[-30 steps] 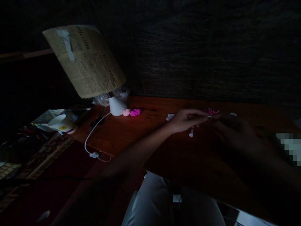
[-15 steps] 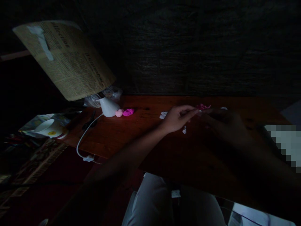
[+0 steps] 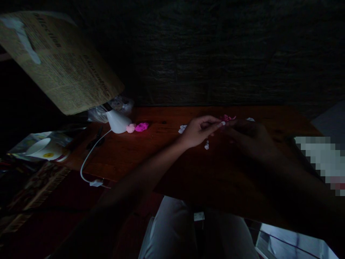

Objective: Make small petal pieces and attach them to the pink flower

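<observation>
Thumb and fingers of my left hand [image 3: 201, 131] are pinched together at a small white piece [image 3: 223, 123], soft-looking and too small to tell its material. Against the same piece, from the right, come the closed fingertips of my right hand [image 3: 249, 138], which is in deep shadow. Just behind the fingertips lies a shredded-looking pink bit [image 3: 228, 117]. A white crumpled lump [image 3: 182, 128] sits by my left wrist, partly covered by the hand. Below my left fingers is a smaller white bit [image 3: 206, 145], and another white scrap [image 3: 250, 119] lies beyond my right hand.
On the wooden table [image 3: 129, 154], a white lamp [image 3: 118, 121] with a newsprint shade [image 3: 67, 68] stands left. Beside its base are a pale pink lump [image 3: 130, 128] and a bright pink lump [image 3: 141, 127]. Dark scissors [image 3: 95, 141], a white cable [image 3: 85, 158] and a tilted paper cup [image 3: 47, 149] are nearby.
The whole view has shifted, so things appear farther left and slightly higher. Both hands stay together at the same spot, and the white piece shows more plainly at my left thumb tip.
</observation>
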